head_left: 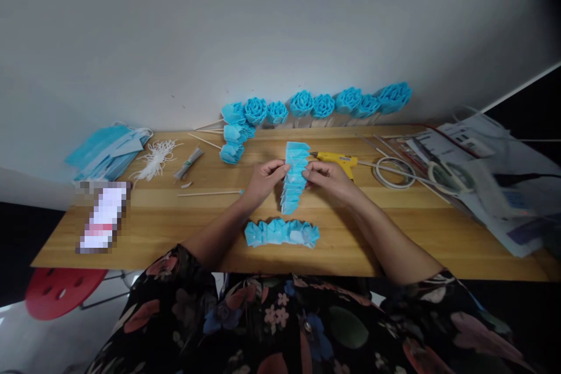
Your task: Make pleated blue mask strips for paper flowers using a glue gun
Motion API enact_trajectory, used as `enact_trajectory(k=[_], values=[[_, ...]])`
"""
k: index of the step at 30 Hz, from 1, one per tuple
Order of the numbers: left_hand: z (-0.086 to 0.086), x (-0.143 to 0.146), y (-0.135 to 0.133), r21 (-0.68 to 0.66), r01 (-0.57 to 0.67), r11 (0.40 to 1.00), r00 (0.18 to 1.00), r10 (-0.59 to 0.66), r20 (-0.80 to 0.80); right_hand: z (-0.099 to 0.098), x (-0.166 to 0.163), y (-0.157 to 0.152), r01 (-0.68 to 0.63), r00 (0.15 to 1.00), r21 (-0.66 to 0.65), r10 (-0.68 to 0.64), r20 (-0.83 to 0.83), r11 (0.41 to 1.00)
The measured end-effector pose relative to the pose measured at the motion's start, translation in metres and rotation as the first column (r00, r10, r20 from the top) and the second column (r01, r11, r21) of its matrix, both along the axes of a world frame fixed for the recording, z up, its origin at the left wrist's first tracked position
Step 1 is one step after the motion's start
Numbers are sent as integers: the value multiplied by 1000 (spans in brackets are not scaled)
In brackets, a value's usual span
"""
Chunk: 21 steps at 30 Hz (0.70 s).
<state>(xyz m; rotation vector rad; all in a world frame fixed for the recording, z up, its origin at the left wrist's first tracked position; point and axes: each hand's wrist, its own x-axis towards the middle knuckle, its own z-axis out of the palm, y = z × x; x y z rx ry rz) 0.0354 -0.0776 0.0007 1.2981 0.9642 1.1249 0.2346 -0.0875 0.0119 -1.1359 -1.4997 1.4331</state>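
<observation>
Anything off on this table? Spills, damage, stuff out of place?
No spill or damage stands out, including on the folded blue strip between the left hand and right hand. Minor oddities: a small pale scrap lies loose near the bundle of thin strips; papers at the right end lie askew.

Passage between phone (104, 216) and left forearm (219, 229); glue gun (336, 160) blocks beyond right fingers (319, 168).

Nothing legible: phone (103, 217) pixelated, print on papers (442, 139) blurred.
</observation>
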Motion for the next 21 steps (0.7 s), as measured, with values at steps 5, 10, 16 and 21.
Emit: enact_trajectory(k=[5,10,16,21], values=[[0,-1,0,17,9,1000,1000,-9,-27,-3,2,2,-17,999,-9,17,45,1000],[0,-1,1,13,19,1000,998,-18,-52,-1,1,2,-58,994,10,57,98,998],[2,0,0,18,39,999,997,-38,-63,-4,0,3,-49,991,34,45,124,998],[3,0,-1,24,44,999,997,-42,-70,-8,0,3,-47,989,39,41,144,998]])
